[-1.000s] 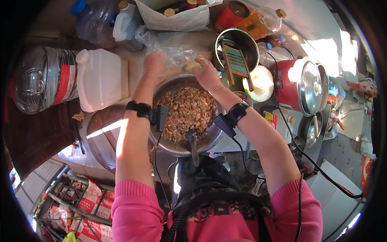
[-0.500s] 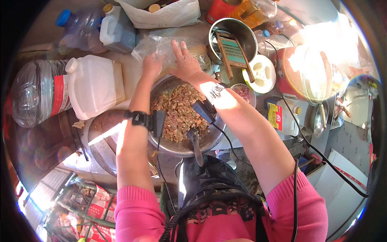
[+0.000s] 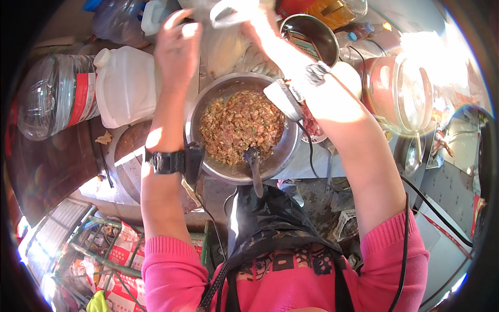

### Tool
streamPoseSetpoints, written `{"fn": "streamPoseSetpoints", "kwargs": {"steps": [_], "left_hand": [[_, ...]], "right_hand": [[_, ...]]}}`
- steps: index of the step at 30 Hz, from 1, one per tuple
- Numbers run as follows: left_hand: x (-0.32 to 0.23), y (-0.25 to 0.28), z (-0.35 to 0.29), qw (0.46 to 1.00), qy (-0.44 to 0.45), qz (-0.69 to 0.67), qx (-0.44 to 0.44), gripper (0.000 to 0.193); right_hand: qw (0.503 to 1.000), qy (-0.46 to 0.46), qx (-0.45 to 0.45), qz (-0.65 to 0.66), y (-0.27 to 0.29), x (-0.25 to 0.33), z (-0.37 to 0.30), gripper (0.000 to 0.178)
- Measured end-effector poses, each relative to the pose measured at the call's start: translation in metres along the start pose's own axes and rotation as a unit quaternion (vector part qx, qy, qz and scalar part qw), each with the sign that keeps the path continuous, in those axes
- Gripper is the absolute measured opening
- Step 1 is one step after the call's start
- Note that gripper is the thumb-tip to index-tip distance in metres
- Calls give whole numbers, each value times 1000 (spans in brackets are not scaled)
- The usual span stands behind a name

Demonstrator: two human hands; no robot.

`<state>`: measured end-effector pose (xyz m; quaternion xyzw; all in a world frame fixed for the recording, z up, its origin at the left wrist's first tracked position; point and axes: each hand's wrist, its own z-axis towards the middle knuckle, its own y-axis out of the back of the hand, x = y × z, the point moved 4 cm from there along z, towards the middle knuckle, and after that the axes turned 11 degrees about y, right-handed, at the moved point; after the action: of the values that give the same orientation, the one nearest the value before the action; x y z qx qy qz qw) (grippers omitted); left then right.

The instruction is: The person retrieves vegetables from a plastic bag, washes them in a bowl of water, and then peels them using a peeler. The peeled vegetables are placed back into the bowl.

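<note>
At the top centre of the frame, a blurred white object is showing between the 2 hands, its long axis running roughly left to right. The right hand is sitting nearer, just right of the object and seemingly touching it; glare is hiding its grip, so I cannot tell how closed it is. The left hand is hovering apart, upper left of centre, its loosely spread grip holding nothing visible.

Harsh light is flooding the upper right, washing out the red pot; the hands are blurring near the top, and fisheye distortion is curving the dark-rimmed edges.
</note>
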<state>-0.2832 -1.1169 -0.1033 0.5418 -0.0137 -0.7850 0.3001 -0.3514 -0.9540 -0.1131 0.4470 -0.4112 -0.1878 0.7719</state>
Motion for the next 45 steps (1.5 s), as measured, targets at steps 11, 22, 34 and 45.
{"fn": "streamPoseSetpoints", "kwargs": {"steps": [11, 22, 34, 45], "left_hand": [[116, -93, -52, 874, 155, 181, 423, 25], [119, -216, -82, 740, -18, 341, 579, 52], [128, -237, -25, 825, -108, 383, 400, 38], [162, -185, -22, 751, 22, 471, 463, 78]], "right_hand": [[756, -240, -478, 377, 199, 65, -157, 33], [732, -456, -401, 309, 232, 98, -377, 31], [681, -517, -430, 291, 211, 96, -390, 33], [675, -521, -428, 300, 215, 89, -395, 34]]}}
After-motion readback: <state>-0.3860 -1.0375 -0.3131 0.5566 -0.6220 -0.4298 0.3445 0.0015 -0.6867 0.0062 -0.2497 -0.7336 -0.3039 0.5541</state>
